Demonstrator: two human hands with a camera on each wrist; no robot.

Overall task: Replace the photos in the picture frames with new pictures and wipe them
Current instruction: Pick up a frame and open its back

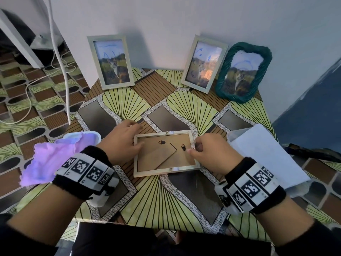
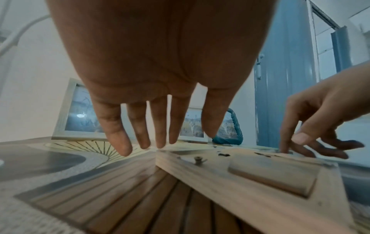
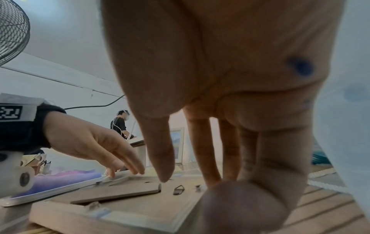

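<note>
A pale wooden picture frame (image 1: 166,153) lies face down near the middle of the table (image 1: 177,206), its brown backing board and folded stand turned up toward me. My left hand (image 1: 122,140) rests on the frame's left edge with the fingers straight and spread, holding nothing; the left wrist view shows the fingertips (image 2: 123,147) reaching down to the table just beyond the frame's far left corner. My right hand (image 1: 208,150) is at the frame's right edge, fingers bent downward, the thumb and forefinger close at a small metal tab (image 1: 193,145) on that edge; whether they actually pinch it I cannot tell. Against the wall along the table's far edge stand three more frames: a pale one (image 1: 111,61) toward the far left, another pale one (image 1: 203,64) right of the middle, and a teal woven one (image 1: 243,72) just beside it toward the far right corner, all three with blue scribbles over their photos. A purple cloth (image 1: 49,159) lies in a white tray (image 1: 92,134) at the table's left edge, and a white sheet (image 1: 267,154) lies at the right edge.
</note>
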